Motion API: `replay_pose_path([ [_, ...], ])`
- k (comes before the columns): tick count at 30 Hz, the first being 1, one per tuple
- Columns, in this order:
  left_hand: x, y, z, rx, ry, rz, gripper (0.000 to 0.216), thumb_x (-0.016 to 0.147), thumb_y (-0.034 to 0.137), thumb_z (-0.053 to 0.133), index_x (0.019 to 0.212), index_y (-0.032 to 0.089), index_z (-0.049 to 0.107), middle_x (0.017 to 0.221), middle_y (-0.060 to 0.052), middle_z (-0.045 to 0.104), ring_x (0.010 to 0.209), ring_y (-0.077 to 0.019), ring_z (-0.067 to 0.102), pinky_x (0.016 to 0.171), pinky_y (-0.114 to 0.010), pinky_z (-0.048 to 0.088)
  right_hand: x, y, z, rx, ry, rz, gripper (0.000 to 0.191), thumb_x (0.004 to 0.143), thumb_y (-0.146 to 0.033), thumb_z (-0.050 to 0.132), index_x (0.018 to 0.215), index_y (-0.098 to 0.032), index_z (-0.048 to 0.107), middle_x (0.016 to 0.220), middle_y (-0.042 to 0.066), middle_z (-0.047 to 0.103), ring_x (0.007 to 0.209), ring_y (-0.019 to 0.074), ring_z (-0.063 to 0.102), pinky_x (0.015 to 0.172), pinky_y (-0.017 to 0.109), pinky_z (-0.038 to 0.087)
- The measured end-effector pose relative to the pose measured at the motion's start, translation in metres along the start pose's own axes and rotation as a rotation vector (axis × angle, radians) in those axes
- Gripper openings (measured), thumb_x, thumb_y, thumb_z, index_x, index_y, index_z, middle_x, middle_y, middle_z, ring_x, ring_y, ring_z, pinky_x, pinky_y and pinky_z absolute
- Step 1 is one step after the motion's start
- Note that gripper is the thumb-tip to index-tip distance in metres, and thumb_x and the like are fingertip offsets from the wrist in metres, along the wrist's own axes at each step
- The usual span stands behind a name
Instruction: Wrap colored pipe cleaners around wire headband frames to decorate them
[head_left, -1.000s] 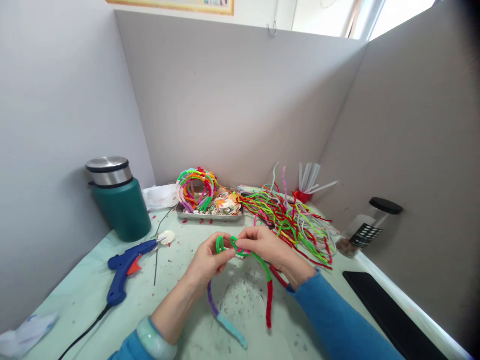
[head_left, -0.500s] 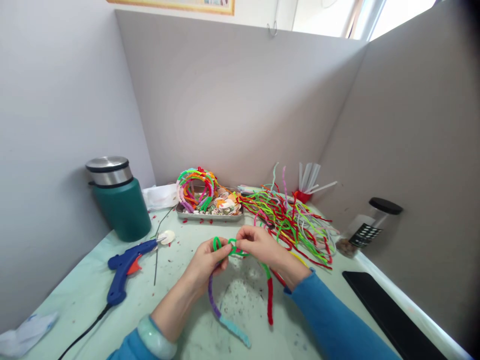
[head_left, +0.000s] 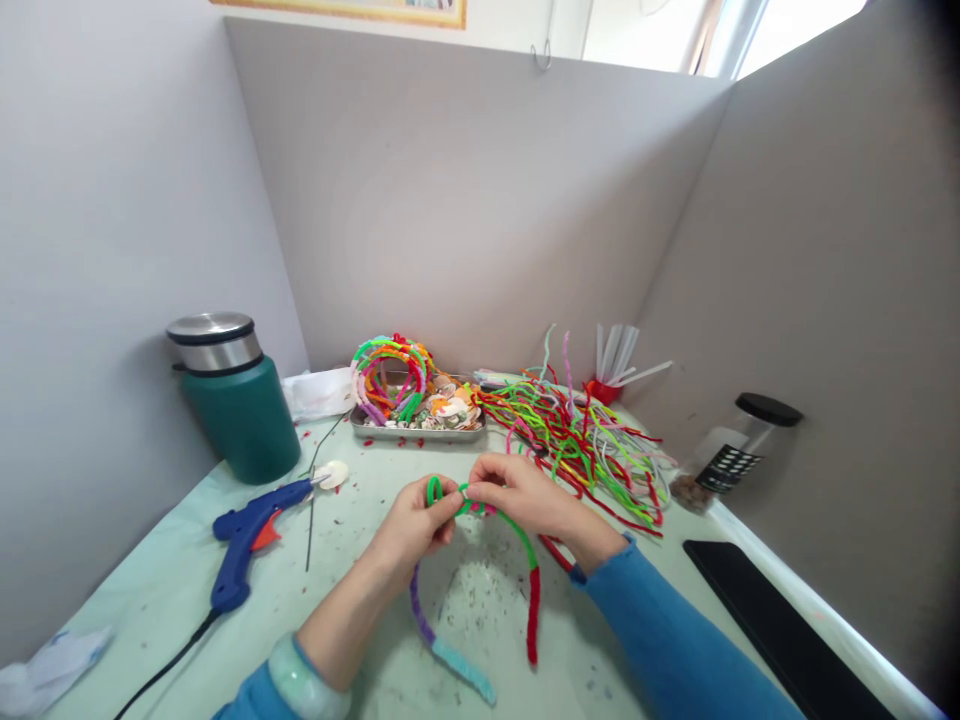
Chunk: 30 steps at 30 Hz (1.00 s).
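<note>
Between both hands, above the table, I hold a curved headband wrapped in pipe cleaners (head_left: 533,610). One end is purple and light blue, the other green and red. My left hand (head_left: 420,515) is closed around its upper left part, where a green pipe cleaner loop (head_left: 434,489) stands up beside the fingers. The fingertips of my right hand (head_left: 517,490) pinch the green pipe cleaner at the top of the band, close to the left thumb. A bit of pink shows under the fingers. The exact grip points are partly hidden.
A blue glue gun (head_left: 255,540) lies left, its tip by a white disc (head_left: 335,474). Behind it stands a green bottle (head_left: 244,420). At the back are a metal tray (head_left: 420,435) with finished bands, a pipe cleaner pile (head_left: 577,440), and a jar (head_left: 739,450) at right.
My right fingers have come slightly closer to my left thumb, and the raised green loop between them looks drawn down. The band's ends have shifted slightly left and downward.
</note>
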<state>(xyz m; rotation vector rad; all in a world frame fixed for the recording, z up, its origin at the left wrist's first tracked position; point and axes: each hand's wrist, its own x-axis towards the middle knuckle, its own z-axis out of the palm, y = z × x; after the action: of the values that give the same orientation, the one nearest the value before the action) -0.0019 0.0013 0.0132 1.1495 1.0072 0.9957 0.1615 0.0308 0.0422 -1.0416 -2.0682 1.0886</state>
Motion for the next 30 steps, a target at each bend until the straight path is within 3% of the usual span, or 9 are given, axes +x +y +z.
replay_pose_path([
  [5, -0.001, 0.000, 0.002, -0.003, -0.012, -0.009, 0.032, 0.068, 0.046, 0.062, 0.075, 0.019, 0.046, 0.037, 0.008, 0.044, 0.034, -0.0047, 0.027, 0.034, -0.016, 0.013, -0.001, 0.000, -0.004, 0.141, -0.056, 0.033, 0.017, 0.076, -0.031, 0.057, 0.071, -0.015, 0.054, 0.059, -0.004, 0.050, 0.055, 0.0092, 0.044, 0.052, 0.020, 0.034],
  [9, 0.001, -0.001, 0.003, 0.068, 0.010, -0.011, 0.035, 0.068, 0.050, 0.062, 0.073, 0.019, 0.046, 0.035, 0.008, 0.042, 0.033, -0.0046, 0.026, 0.034, -0.015, 0.015, 0.000, 0.001, 0.001, 0.111, -0.029, 0.032, 0.014, 0.077, -0.029, 0.056, 0.073, -0.015, 0.056, 0.060, -0.004, 0.051, 0.054, 0.0089, 0.044, 0.052, 0.020, 0.035],
  [15, -0.002, 0.001, 0.000, 0.069, -0.056, -0.021, 0.036, 0.067, 0.047, 0.064, 0.083, 0.017, 0.053, 0.039, 0.009, 0.042, 0.034, -0.0047, 0.028, 0.033, -0.016, 0.017, 0.003, 0.006, 0.001, 0.146, 0.052, 0.033, 0.014, 0.074, -0.028, 0.059, 0.071, -0.015, 0.056, 0.059, -0.003, 0.052, 0.055, 0.0094, 0.046, 0.052, 0.020, 0.035],
  [23, 0.002, 0.001, -0.004, 0.006, -0.036, -0.005, 0.038, 0.063, 0.048, 0.069, 0.077, 0.014, 0.057, 0.037, 0.011, 0.032, 0.031, -0.0022, 0.020, 0.033, -0.018, 0.012, 0.002, 0.006, 0.005, 0.454, 0.058, 0.113, 0.026, 0.071, -0.038, 0.064, 0.075, -0.014, 0.056, 0.062, -0.002, 0.056, 0.055, 0.0090, 0.048, 0.053, 0.021, 0.038],
  [27, 0.004, 0.002, -0.008, -0.048, -0.006, 0.041, 0.039, 0.070, 0.051, 0.061, 0.083, 0.014, 0.056, 0.035, 0.010, 0.035, 0.032, -0.0032, 0.020, 0.033, -0.017, 0.013, 0.002, 0.007, 0.005, 0.335, -0.013, 0.139, 0.026, 0.070, -0.036, 0.065, 0.082, -0.015, 0.055, 0.066, -0.002, 0.056, 0.055, 0.0091, 0.049, 0.051, 0.021, 0.040],
  [30, 0.004, 0.006, -0.010, -0.061, 0.021, 0.084, 0.039, 0.069, 0.047, 0.064, 0.089, 0.014, 0.056, 0.047, 0.006, 0.047, 0.038, -0.0053, 0.036, 0.036, -0.016, 0.026, 0.003, 0.011, 0.006, 0.204, -0.002, 0.158, 0.018, 0.076, -0.033, 0.058, 0.081, -0.017, 0.054, 0.059, -0.003, 0.055, 0.045, 0.0075, 0.045, 0.044, 0.019, 0.035],
])
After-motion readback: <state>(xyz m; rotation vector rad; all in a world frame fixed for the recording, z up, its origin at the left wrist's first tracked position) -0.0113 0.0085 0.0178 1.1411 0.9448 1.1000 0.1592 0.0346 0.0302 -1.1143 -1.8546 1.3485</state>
